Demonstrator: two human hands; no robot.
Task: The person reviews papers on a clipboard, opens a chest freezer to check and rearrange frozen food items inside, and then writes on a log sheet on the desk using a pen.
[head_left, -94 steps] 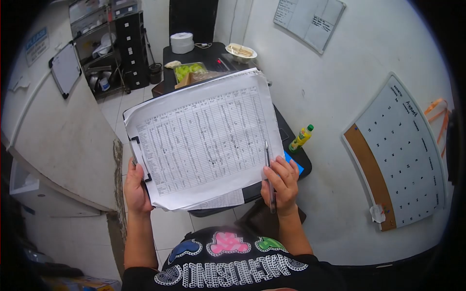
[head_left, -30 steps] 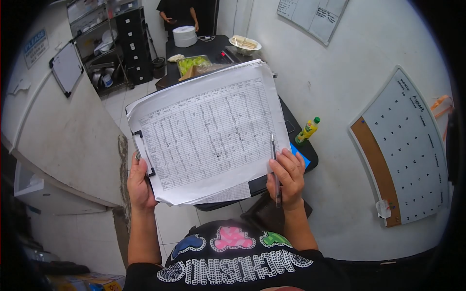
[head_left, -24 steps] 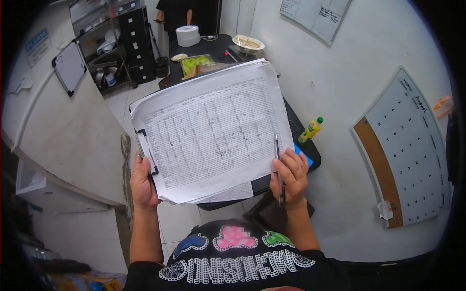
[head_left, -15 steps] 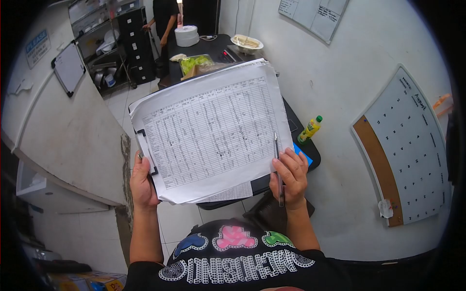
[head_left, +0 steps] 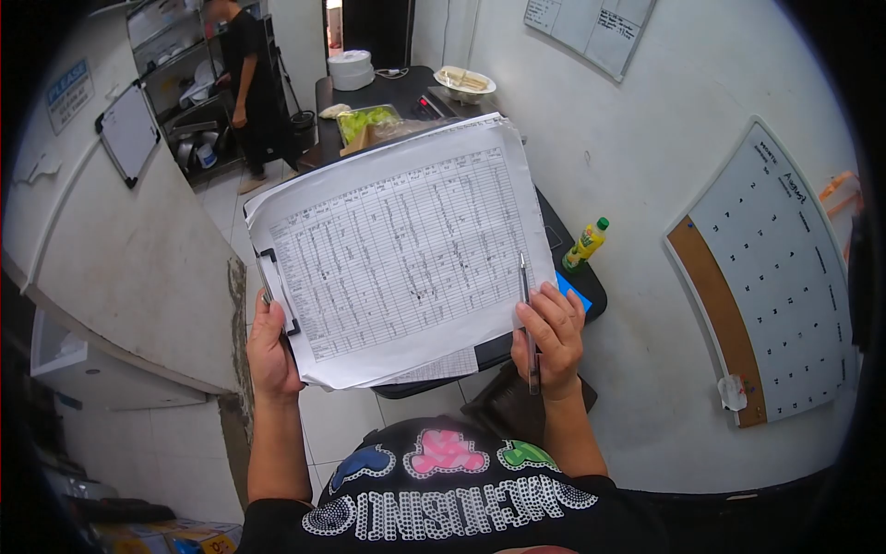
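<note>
A stack of paper sheets (head_left: 397, 258), the top one printed with a grid full of small marks, rests on a clipboard (head_left: 281, 292) held in front of me. My left hand (head_left: 273, 349) is closed around the clipboard's left edge, below the black clip. My right hand (head_left: 552, 340) grips a pen (head_left: 526, 295), its tip pointing away from me over the sheet's right side. The fingers of that hand also lie at the paper's right edge. Whether they pinch the sheets as well, I cannot tell.
Behind the papers stands a black table (head_left: 406, 90) with a tray of green leaves (head_left: 367, 120), a bowl (head_left: 464, 81), white round containers (head_left: 351, 70) and a yellow bottle (head_left: 585, 244). A person (head_left: 247, 92) is near the shelves at the back left. A calendar whiteboard (head_left: 771, 268) hangs on the right wall.
The person at the back has moved left, away from the table and towards the shelves. My hands, the clipboard and the pen stay almost the same.
</note>
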